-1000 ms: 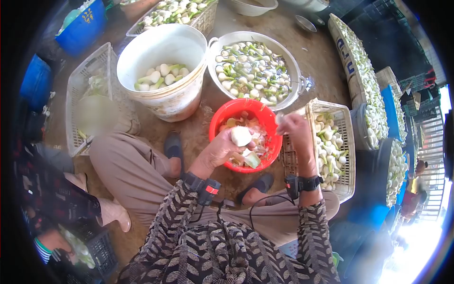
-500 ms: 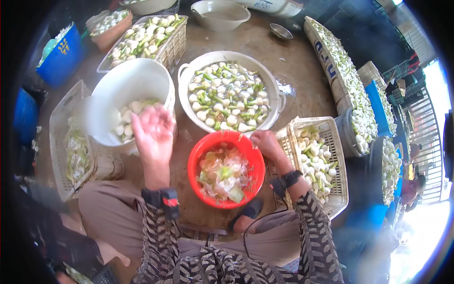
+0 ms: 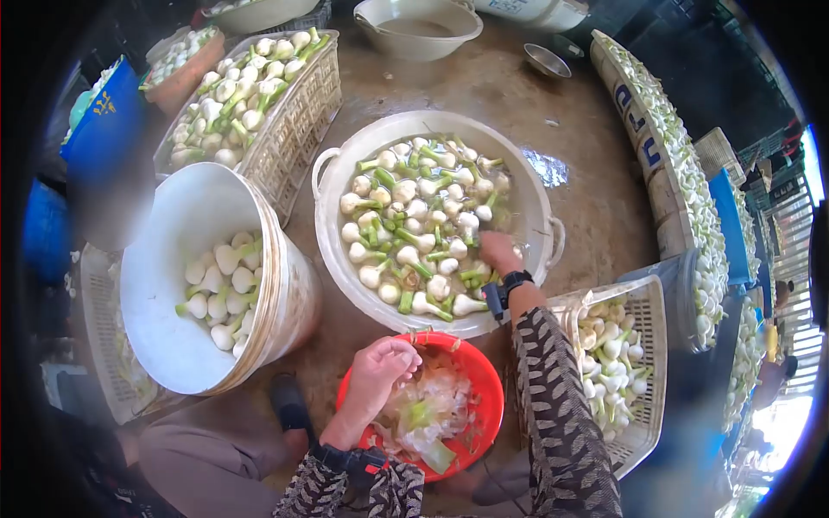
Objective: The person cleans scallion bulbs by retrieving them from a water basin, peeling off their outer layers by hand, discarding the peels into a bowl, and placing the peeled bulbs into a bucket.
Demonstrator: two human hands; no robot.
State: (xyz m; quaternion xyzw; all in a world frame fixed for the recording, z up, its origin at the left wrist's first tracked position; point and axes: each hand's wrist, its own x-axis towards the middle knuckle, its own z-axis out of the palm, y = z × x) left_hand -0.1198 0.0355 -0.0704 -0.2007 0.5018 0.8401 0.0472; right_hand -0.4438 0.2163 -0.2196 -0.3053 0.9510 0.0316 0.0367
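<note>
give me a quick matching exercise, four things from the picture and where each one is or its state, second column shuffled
1. left hand
2. right hand
3. white bucket
4. small grey bowl

A. has bulbs inside
B. on the floor, beyond the wide basin
C. above the red tub
D. reaching into the wide basin

Pairs: 1-C, 2-D, 3-A, 4-B

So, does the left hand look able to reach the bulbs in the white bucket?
Probably yes: the left hand is over the red basin, and the nearby white bucket is open, its bulbs uncovered.
</note>
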